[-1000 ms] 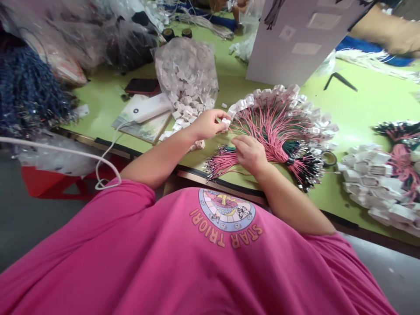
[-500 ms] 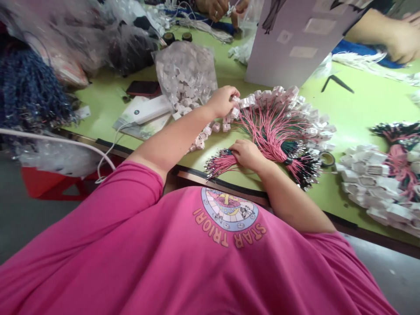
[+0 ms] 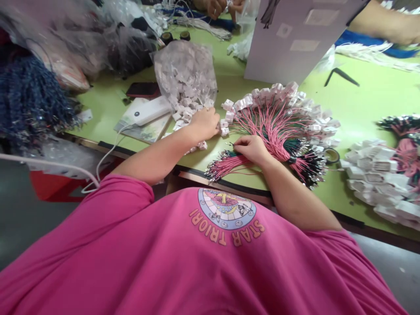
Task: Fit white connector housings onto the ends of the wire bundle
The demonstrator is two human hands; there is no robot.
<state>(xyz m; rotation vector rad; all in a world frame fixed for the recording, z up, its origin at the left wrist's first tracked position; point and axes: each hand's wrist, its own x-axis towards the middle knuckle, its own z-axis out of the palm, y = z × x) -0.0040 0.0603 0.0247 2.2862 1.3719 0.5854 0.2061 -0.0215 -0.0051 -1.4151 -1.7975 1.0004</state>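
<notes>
My left hand (image 3: pixel 204 123) is over the loose white connectors (image 3: pixel 188 114) in front of the clear bag (image 3: pixel 183 70). Its fingers are bent downward, and what they hold, if anything, is hidden. With thumb and fingers pinched, my right hand (image 3: pixel 252 148) holds a thin dark wire (image 3: pixel 231 144) whose metal tip sticks out to the left. Under and left of that hand lie loose pink and green wires (image 3: pixel 223 165) with metal ends. To the right spreads a fan of pink wires (image 3: pixel 271 127) with white connectors on its outer edge, tied near its black ends.
A white device (image 3: pixel 152 110) on a booklet and a dark phone (image 3: pixel 143 89) lie at left. Behind the fan stands a grey-purple panel (image 3: pixel 282 43). A tape roll (image 3: pixel 331 156) and another connector bundle (image 3: pixel 374 175) are at right. Other people's hands (image 3: pixel 216 8) work at the back.
My left hand has moved left and nearer, from the fan's connectors to the loose ones. My right hand has shifted slightly, and a wire tip now shows above the loose wires.
</notes>
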